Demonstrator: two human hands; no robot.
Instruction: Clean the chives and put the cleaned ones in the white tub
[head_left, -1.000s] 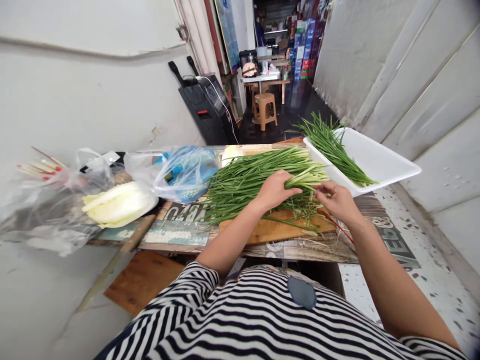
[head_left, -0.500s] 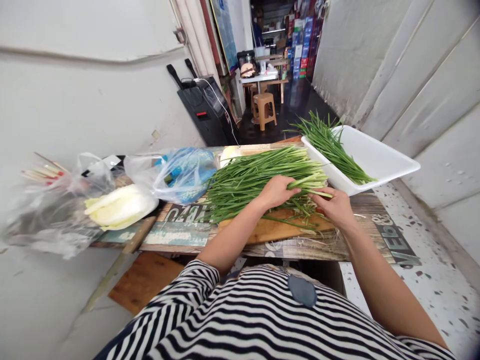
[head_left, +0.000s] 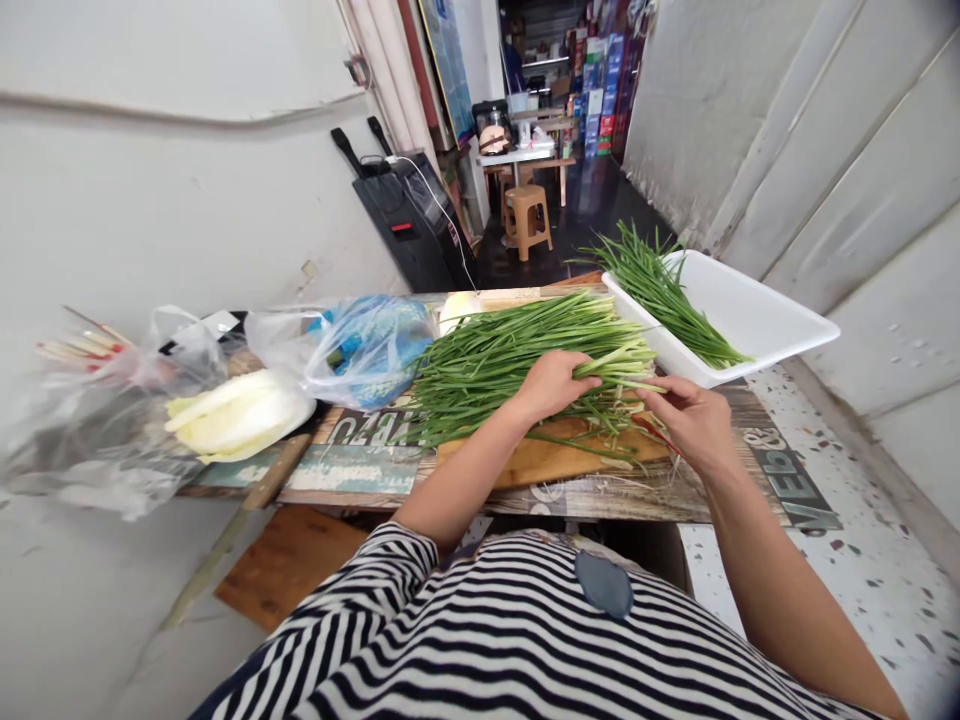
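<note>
A large pile of long green stalks (head_left: 502, 355) with pale ends lies across a wooden cutting board (head_left: 525, 462). My left hand (head_left: 556, 384) is closed around several stalks at the pile's front, near their pale ends. Just right of it, my right hand (head_left: 691, 415) pinches the pale tip of a stalk between thumb and fingers. A thin red strip (head_left: 660, 436) shows beneath my right hand; whether it is held cannot be made out. More green stalks (head_left: 679, 300) rest in a white tub (head_left: 772, 310) behind my right hand.
On the left are a halved pale cabbage (head_left: 244, 415), a knife (head_left: 277, 472), a clear bag of blue items (head_left: 382, 345) and a bag with sticks (head_left: 90, 350). A black speaker (head_left: 412, 215) and a brown stool (head_left: 528, 218) stand beyond the table (head_left: 375, 478).
My right hand has moved a little to the right, away from my left hand, along the pale stalk ends. The red strip shows more. My left hand has hardly moved.
</note>
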